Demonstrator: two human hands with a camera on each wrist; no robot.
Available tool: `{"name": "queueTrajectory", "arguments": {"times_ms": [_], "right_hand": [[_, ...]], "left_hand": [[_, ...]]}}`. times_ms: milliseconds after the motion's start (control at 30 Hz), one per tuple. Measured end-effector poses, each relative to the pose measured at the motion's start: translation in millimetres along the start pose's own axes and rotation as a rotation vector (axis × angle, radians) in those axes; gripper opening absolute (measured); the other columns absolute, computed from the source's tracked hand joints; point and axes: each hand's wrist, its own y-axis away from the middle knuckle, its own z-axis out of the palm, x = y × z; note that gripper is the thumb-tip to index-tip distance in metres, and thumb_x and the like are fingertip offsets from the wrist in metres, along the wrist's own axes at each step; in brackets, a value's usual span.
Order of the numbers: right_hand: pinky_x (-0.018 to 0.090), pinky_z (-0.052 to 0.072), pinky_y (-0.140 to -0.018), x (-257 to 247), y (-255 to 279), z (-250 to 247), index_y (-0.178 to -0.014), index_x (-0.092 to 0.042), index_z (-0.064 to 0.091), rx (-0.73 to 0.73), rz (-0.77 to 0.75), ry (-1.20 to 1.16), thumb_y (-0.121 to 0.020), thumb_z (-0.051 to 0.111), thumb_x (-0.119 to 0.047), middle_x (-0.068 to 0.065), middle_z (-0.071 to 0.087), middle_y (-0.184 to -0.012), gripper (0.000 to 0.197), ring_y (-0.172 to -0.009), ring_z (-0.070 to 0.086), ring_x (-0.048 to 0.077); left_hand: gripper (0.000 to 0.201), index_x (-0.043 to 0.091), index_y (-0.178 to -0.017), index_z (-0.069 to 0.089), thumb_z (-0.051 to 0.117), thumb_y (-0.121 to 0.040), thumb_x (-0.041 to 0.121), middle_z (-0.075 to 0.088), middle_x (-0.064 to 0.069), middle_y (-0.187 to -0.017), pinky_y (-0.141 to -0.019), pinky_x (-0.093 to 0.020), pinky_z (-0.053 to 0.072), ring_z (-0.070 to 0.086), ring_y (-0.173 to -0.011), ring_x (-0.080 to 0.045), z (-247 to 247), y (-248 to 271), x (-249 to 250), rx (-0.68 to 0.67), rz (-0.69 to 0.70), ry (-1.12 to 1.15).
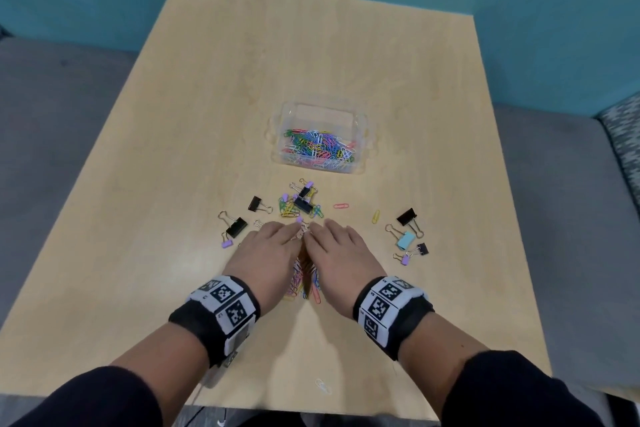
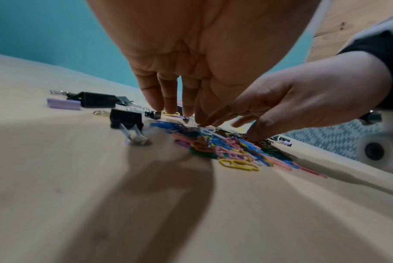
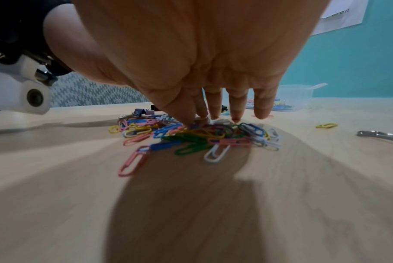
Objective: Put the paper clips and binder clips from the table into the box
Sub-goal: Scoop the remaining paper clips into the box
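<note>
The left hand [image 1: 266, 250] and the right hand [image 1: 337, 251] sit side by side, low over the counter [image 1: 156, 218]. Their fingertips meet at the front. Both hands are cupped around a pile of paper clips [image 3: 191, 135], one hand on each side of it. The fingers are long and only a little bent, and the tips touch the top of the pile. The left hand may be pinching a clip with its thumb, but that part is too blurry to be sure.

The pile has pink, blue, green, yellow and white clips in it. It lies between the two palms and pokes out toward the wrists.

The clear box [image 1: 320, 139] stands farther back on the counter, well apart from the hands. It has no lid on, and many colored paper clips are inside it.

Between the hands and the box is a smaller heap [image 1: 299, 204] of paper clips mixed with black and purple binder clips. More black binder clips [image 1: 237, 226] and a small purple one lie to the left of the hands. To the right are a black binder clip [image 1: 407, 217], a light blue one [image 1: 405, 240] and two tiny ones. A lone pink clip [image 1: 341, 206] and a lone yellow clip [image 1: 375, 216] lie near them. One white clip [image 1: 322, 385] lies close to the near edge.
</note>
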Motion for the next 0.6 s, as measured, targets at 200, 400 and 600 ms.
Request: {"name": "queueTrajectory", "arguments": {"times_ms": [200,400,600], "right_hand": [[0.055,0.019,-0.112,-2,-1,2,-0.147,-0.008,0.021,-0.006,-0.014,0.043,-0.087,0.049,-0.02,0.011,0.021,-0.154,0.068,-0.141,0.016,0.037],[0.056,0.026,-0.107,-1,7,2,-0.141,-0.004,0.033,-0.033,-0.051,0.133,-0.082,0.052,-0.02,0.014,0.035,-0.144,0.064,-0.134,0.027,0.041],[0.053,0.03,-0.108,12,12,0,-0.136,-0.004,0.04,0.006,-0.026,0.068,-0.076,0.056,-0.017,0.013,0.044,-0.139,0.063,-0.133,0.034,0.038]], "left_hand": [[0.047,0.016,-0.102,0.064,0.028,-0.073,0.021,0.063,-0.002,-0.121,-0.073,-0.041,0.053,0.057,-0.102,-0.029,-1,-5,-7,-0.007,0.035,0.009],[0.023,0.013,-0.079,0.059,0.062,-0.058,0.005,0.069,-0.008,-0.107,-0.061,-0.038,0.053,0.064,-0.084,-0.032,-8,-2,-12,0.045,0.04,0.029],[0.028,0.015,-0.076,0.056,0.03,-0.067,0.015,0.07,-0.006,-0.105,-0.066,-0.039,0.053,0.061,-0.087,-0.032,-4,13,-28,0.075,0.008,0.048]]}}
